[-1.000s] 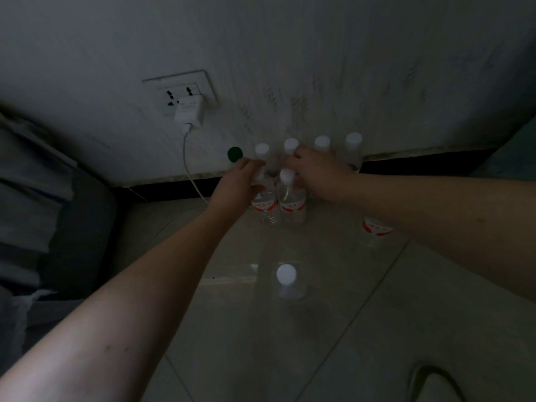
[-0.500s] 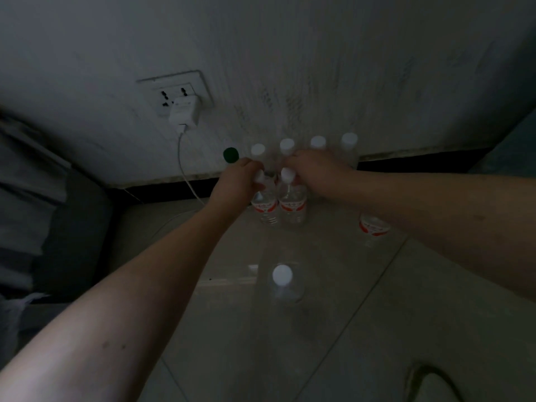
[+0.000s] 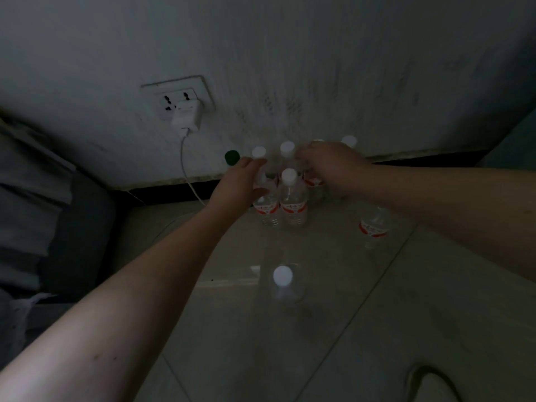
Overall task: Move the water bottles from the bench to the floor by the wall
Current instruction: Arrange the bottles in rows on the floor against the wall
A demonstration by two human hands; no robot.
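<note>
Setting bottles down in the cluster by the wall.

Our left hand [image 3: 242,184] has opened over the last half second, fingers now straight along the side of the front-left bottle [image 3: 265,207] where they were curled round it, so we judge that bottle placed. Our right hand [image 3: 330,166], just across from it, still reaches with curled fingers among the back-row bottles [image 3: 287,149]; whether it grips one we cannot tell. Between the hands stands the middle front bottle [image 3: 291,201], and beyond them the row stands against the wall [image 3: 290,68]. Nearer us than the hands, a lone bottle [image 3: 282,282] and another under our right forearm [image 3: 374,224] stand apart on the floor [image 3: 377,329] and may need nudging closer.
</note>
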